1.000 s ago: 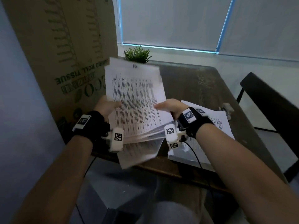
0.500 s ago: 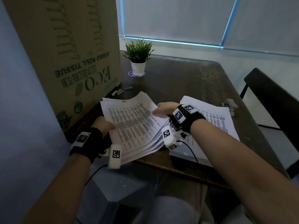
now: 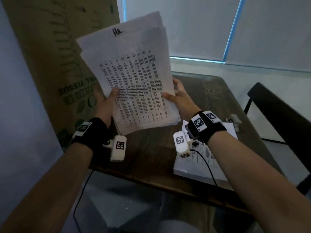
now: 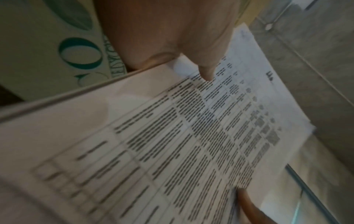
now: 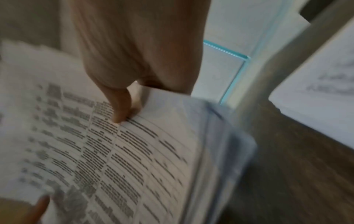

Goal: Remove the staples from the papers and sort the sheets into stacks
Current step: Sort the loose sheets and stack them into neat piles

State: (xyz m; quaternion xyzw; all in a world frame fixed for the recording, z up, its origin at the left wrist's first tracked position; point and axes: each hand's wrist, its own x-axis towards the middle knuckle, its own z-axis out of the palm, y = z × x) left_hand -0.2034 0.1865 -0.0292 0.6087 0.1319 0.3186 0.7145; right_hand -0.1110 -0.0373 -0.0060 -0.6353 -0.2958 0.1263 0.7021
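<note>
**Fingers on both edges: sheaf lifted off the table**

Fingers (image 3: 176,84) of the right hand (image 3: 182,98) curl behind the sheaf's 3 o'clock edge, thumb pressed on the printed face; the right wrist view confirms the pinch.

- Left hand (image 3: 103,101): grips the 9 o'clock edge the same way, thumb on top and fingers hidden behind the paper, as the left wrist view shows.
- Sheaf of papers (image 3: 134,78): held upright and tilted toward 11 o'clock, clear of the table (image 3: 151,152). Half a second ago it lay fanned and low at the table's near edge; a second ago it was also raised. The up, down, up course reads as tapping the bundle to square it. Sheet edges at 12 o'clock remain stepped, so alignment looks incomplete.
- Handwritten mark (image 3: 117,32): at the top of the front sheet.
- Staples: none discernible on the sheaf; too small or hidden to tell.
- Second stack (image 3: 198,165): lies flat on the table at 4 o'clock from the sheaf, under the right wrist, unchanged in place.
- Small pale tool (image 3: 234,121): on the table at 3 o'clock, beyond the second stack; possibly a staple remover, untouched.
- Cardboard box (image 3: 50,64): stands at 9 o'clock.
- Chair (image 3: 277,115): at 3 o'clock.

Judgement: this is the sorting stage, with the sheaf being evened before being set down as a stack.
</note>
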